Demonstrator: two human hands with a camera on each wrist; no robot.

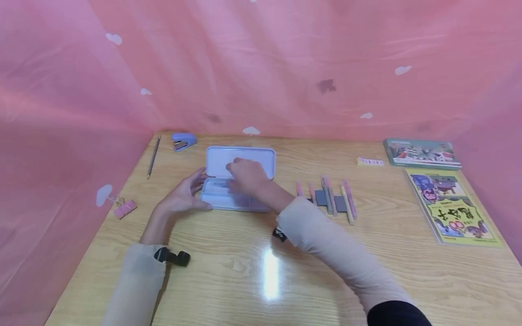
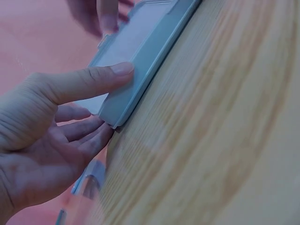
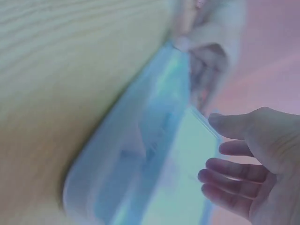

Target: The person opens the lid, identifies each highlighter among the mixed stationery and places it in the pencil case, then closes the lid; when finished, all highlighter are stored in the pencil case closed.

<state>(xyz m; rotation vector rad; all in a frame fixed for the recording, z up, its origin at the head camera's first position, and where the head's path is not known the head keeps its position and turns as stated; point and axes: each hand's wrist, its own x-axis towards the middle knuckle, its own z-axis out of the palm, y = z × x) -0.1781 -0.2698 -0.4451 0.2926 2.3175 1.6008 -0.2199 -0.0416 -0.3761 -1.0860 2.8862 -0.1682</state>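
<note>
A light blue pencil case (image 1: 220, 202) lies with its lid (image 1: 216, 158) raised toward the back. My left hand (image 1: 183, 197) holds its left end, the thumb on the front wall and the fingers at the side; the left wrist view shows this grip on the case (image 2: 154, 54) up close. Over the tray hovers my right hand (image 1: 248, 176), blurred in the head view. Its fingers (image 3: 234, 171) look loose and slightly bent in the right wrist view, with nothing between them and the thumb. Part of the tray and lid is hidden behind this hand.
Several pens (image 1: 330, 194) lie across a dark grey strip (image 1: 340, 203) on the right. Farther right are a small striped block (image 1: 370, 161), a green box (image 1: 424, 154) and a yellow booklet (image 1: 456, 208). A pencil (image 1: 153, 156), blue stapler (image 1: 183, 141) and pink binder clip (image 1: 125, 209) lie left.
</note>
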